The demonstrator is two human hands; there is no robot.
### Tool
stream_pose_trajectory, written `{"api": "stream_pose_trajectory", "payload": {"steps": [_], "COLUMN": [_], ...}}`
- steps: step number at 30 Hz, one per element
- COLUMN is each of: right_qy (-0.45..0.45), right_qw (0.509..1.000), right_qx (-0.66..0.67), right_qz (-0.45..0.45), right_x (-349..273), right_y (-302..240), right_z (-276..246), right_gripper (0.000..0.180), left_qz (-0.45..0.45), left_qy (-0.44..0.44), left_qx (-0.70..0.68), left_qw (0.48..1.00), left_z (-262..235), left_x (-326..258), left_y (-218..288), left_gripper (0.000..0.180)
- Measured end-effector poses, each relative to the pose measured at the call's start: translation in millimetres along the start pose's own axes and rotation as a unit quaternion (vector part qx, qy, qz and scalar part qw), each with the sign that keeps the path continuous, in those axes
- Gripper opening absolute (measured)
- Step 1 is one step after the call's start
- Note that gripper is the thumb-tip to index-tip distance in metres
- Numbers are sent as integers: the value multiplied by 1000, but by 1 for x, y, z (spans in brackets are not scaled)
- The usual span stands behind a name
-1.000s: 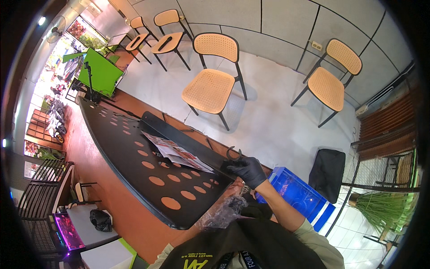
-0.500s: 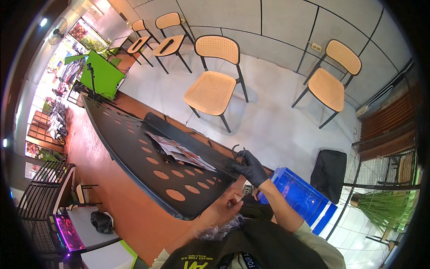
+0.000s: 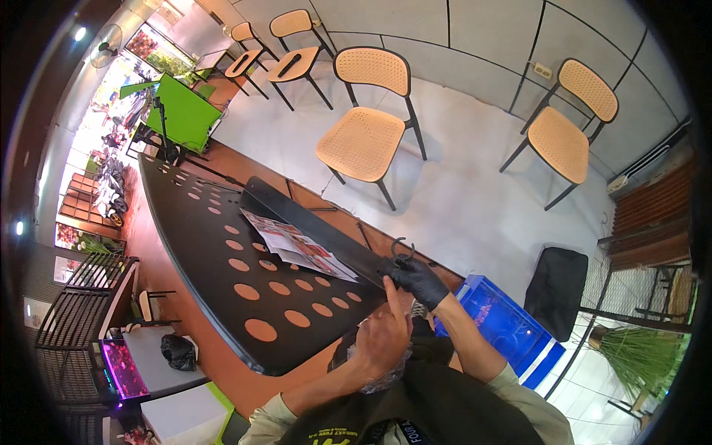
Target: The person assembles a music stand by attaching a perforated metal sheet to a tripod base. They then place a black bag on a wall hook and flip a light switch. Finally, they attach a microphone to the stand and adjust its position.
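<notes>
Grips a curved black hook [image 3: 402, 242], protruding on the far side of the gloved right hand [image 3: 421, 285], beside the right end of the surface [image 3: 211, 274]. Points close by with the bare left hand [image 3: 382, 343]; cannot tell its grip otherwise. Shows a blue crate [image 3: 475, 286] at right, with unclear contents, and yellow lettering [image 3: 335, 433].

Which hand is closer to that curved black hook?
Right: the gloved right hand is directly at the curved black hook. The bare left hand is farther off, below it in the picture.
</notes>
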State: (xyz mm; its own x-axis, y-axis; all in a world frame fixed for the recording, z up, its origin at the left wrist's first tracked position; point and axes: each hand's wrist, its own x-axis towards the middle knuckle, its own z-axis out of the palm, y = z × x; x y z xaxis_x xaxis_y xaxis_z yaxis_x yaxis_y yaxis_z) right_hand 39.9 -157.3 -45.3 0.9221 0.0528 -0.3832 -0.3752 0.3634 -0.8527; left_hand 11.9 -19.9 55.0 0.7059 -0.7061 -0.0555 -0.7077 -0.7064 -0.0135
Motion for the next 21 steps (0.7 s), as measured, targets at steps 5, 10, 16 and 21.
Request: {"api": "stream_pose_trajectory", "payload": {"steps": [5,10,16,21], "right_qy": [-50,-84,-11,-66], "right_qw": [998,990,993,957], "right_qx": [30,90,106,282], "right_qz": [-32,67,58,7], "right_x": [9,0,0,-13], "right_y": [11,-12,74,74], "right_z": [-8,-14,-63,-58], "right_gripper": [28,30,31,37], "left_qz": [15,-13,-12,-31], "left_qy": [6,-26,-39,-88], "left_qx": [-13,-48,-22,-51], "left_qw": [1000,998,999,994], "left_z": [14,2,1,-1], "left_x": [1,1,6,9], "left_y": [-2,-2,4,4], "left_gripper": [75,77,82,85]}}
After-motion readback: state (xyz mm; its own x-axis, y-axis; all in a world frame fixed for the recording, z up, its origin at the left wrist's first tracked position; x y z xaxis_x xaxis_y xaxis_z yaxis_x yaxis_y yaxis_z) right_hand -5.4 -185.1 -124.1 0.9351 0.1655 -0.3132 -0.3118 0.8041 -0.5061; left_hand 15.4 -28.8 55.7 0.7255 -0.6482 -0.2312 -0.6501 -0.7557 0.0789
